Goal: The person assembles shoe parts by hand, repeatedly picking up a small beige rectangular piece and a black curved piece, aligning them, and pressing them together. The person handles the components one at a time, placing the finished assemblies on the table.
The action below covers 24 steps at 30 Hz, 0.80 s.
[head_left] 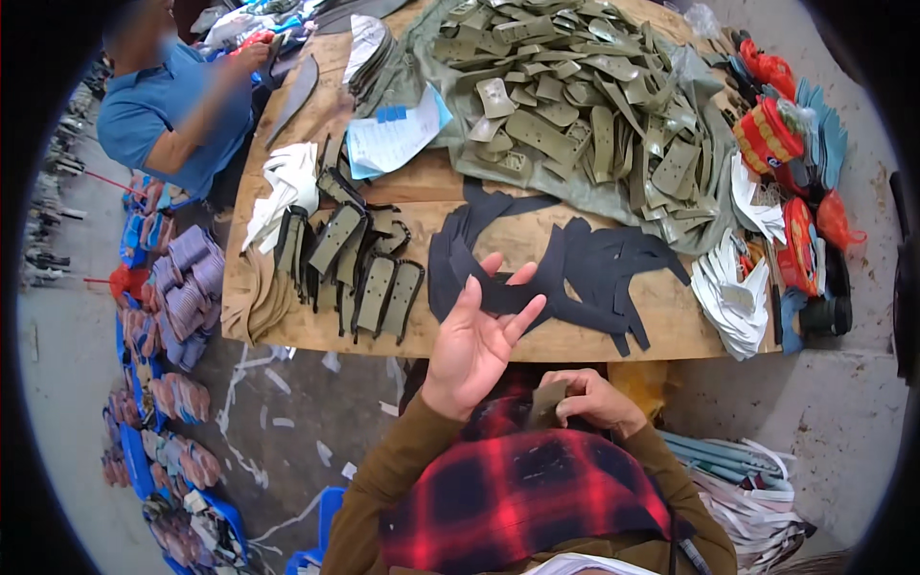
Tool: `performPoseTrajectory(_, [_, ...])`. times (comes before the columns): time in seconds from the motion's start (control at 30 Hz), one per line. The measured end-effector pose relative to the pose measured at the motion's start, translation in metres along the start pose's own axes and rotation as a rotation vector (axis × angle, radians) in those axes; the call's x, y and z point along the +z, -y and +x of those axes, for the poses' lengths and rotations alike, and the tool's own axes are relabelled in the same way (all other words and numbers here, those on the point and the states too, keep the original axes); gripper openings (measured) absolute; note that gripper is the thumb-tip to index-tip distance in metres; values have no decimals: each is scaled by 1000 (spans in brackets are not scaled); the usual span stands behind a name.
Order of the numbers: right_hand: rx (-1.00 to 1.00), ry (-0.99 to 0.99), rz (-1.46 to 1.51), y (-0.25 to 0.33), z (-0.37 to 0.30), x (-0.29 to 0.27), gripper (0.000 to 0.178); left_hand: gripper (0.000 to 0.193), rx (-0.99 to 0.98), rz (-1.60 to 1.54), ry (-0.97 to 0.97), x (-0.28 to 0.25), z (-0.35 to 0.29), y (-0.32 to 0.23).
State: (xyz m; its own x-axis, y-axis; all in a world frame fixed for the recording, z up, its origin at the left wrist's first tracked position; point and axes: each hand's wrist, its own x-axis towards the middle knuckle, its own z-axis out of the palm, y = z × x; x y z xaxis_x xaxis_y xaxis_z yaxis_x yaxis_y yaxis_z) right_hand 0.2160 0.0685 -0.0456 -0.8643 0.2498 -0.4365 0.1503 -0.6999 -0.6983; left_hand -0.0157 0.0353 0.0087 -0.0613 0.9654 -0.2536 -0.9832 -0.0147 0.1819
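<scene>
My left hand [475, 343] is raised in front of the table edge, palm up, with its fingers spread and slightly curled. Behind its fingertips lie black cut fabric pieces [599, 273], some of them strap-shaped. Low against my body, my right hand [599, 402] pinches a small olive-green flat piece [548, 402], blurred in part. To the left of the black pieces sit several olive panels with black edging [376, 292], laid in an overlapping group. A large heap of loose olive pieces [594, 134] with small holes covers the back of the table on a plastic sheet.
White cut pieces [733, 302] and red packages [767, 134] line the table's right end. A paper sheet [398, 134], tan pieces [257, 297] and white pieces [283, 192] lie at left. A person in blue [172, 105] works beyond the left edge. Bundled striped pieces [187, 287] stand below.
</scene>
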Motion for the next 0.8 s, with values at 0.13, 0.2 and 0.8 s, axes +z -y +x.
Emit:
performPoseTrajectory(0.13, [40, -131, -242, 15, -6, 6, 33, 42, -32, 18, -47, -2, -2, 6])
performPoseTrajectory(0.2, [-52, -230, -220, 19, -11, 2, 39, 42, -49, 27, -45, 0, -3, 6])
performPoseTrajectory(0.8, [-922, -393, -1199, 105, 32, 34, 29, 42, -129, 138, -74, -5, -15, 13])
